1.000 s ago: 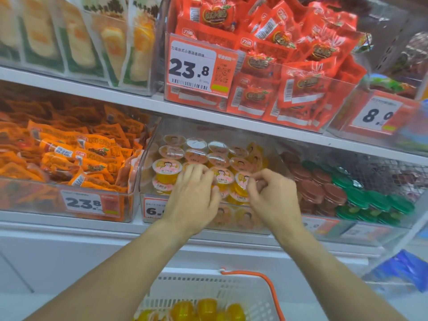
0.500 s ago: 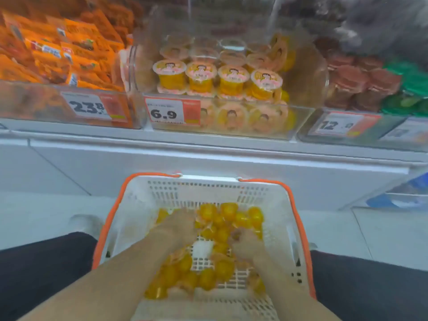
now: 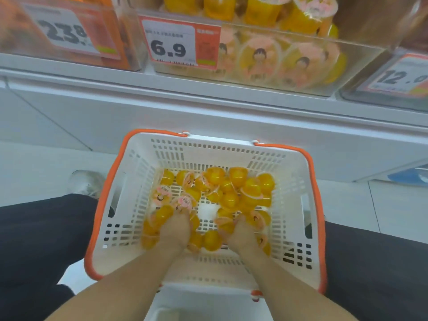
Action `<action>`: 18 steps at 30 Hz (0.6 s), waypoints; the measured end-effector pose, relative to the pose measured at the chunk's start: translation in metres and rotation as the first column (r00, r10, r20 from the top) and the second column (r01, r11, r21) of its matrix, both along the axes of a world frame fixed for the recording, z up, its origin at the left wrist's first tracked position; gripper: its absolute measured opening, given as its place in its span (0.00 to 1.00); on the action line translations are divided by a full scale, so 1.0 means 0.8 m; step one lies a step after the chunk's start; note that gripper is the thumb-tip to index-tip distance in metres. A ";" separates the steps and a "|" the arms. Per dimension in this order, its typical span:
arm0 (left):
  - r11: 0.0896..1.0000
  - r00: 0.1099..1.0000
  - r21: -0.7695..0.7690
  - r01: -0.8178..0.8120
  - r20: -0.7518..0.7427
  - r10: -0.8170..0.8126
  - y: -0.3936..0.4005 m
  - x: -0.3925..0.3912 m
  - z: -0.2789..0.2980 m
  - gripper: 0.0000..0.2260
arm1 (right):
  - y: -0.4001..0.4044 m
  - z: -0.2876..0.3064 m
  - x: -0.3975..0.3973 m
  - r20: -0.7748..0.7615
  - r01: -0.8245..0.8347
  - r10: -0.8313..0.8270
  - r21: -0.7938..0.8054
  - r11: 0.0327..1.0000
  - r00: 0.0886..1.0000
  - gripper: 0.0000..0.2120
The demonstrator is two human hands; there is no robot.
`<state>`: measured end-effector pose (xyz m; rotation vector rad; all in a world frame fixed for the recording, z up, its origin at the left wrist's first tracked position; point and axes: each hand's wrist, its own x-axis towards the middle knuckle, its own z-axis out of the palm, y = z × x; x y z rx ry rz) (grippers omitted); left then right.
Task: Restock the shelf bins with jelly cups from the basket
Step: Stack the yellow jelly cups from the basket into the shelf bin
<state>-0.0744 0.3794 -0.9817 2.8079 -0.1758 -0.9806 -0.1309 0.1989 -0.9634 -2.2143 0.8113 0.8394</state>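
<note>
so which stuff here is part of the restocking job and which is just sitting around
Part of the job:
- jelly cups loose in the basket
- left hand and right hand down among them
- 6.9 shelf bin holding matching cups

Just there:
- 23.8 bin of orange packs
- 12.0 bin
- shoe

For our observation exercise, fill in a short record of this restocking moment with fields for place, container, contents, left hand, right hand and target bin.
place: shop aisle, in front of a shelf
container: white basket with orange rim, on the floor
contents: yellow jelly cups, loosely piled
left hand: left hand down among the cups; grip hidden
right hand: right hand down among the cups; grip hidden
target bin: clear bin tagged 6.9, holding matching cups
</note>
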 end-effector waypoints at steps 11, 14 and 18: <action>0.838 0.957 -0.468 -0.281 -0.208 0.205 0.039 0.026 0.018 0.11 | 0.002 -0.010 0.013 -0.041 0.025 -0.026 -0.023 0.999 0.999 0.08; 0.676 0.857 -0.558 -0.481 -0.461 0.230 0.052 0.041 0.049 0.10 | -0.016 0.023 0.035 -0.156 0.172 -0.144 0.186 0.967 0.977 0.13; 0.277 0.644 -0.590 -0.759 -0.743 0.180 0.055 0.066 0.087 0.07 | -0.044 0.082 0.064 -0.190 0.280 -0.211 0.513 0.811 0.959 0.16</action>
